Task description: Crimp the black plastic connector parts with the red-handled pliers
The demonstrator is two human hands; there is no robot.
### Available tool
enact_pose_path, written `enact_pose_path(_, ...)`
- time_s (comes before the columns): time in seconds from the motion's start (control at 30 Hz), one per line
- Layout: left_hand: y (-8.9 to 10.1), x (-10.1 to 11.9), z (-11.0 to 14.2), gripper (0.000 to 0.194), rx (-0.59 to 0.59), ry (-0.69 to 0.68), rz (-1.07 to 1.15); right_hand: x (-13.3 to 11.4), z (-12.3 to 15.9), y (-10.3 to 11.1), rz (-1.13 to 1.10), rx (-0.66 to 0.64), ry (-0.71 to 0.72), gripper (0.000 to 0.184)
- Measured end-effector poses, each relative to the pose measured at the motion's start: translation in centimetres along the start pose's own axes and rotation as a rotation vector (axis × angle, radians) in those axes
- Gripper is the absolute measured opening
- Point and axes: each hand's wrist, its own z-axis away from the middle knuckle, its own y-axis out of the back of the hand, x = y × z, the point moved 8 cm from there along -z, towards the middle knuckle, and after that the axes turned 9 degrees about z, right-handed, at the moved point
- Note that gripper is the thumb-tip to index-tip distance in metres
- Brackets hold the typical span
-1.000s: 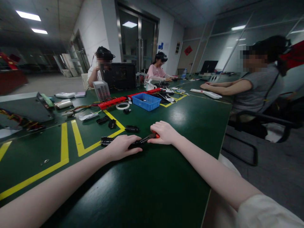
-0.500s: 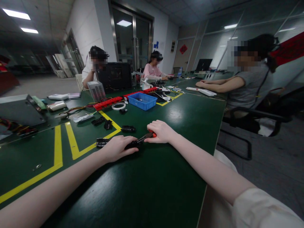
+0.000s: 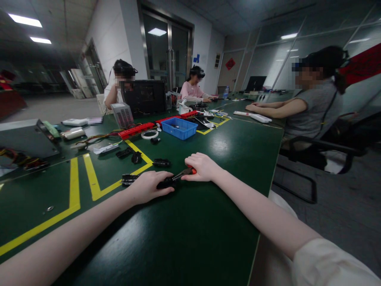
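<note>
My left hand (image 3: 151, 185) is wrapped over a long black plastic part (image 3: 128, 179), whose left end sticks out beyond the wrist and whose right end shows between thumb and fingers. My right hand (image 3: 201, 167) is closed round the red handles of a pair of pliers (image 3: 185, 172). The pliers' jaws point left and meet the right end of the black part; whether they grip anything there is too small to tell. Just behind my left hand lies a shorter black part (image 3: 161, 162). More black pieces (image 3: 136, 157) lie farther left on the yellow tape.
A blue tray (image 3: 179, 129) with small items stands ahead, beside a red strip (image 3: 137, 130) and a white ring (image 3: 149, 134). Left is a grey metal box (image 3: 26, 137) with cables. Co-workers sit across the table and at the right, near a chair (image 3: 315, 149).
The whole view has shifted very slightly. Both hands, the pliers and the black part keep nearly the same places against each other.
</note>
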Motion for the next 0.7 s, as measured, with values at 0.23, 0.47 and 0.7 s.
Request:
enact_pose_path(0.23,0.07,-0.12,0.02,0.040,0.042,0.000,-0.005,0.04,-0.07,0.30,-0.026,0.004,-0.020,0.050)
enact_pose_path(0.47,0.06,-0.19,0.05,0.038,0.012,0.032,-0.017,0.04,-0.12,-0.19,-0.070,-0.040,-0.042,0.048)
enact_pose_path(0.7,0.30,-0.40,0.02,0.036,0.032,0.071,0.017,-0.17,-0.27,-0.43,-0.118,-0.051,-0.037,0.047)
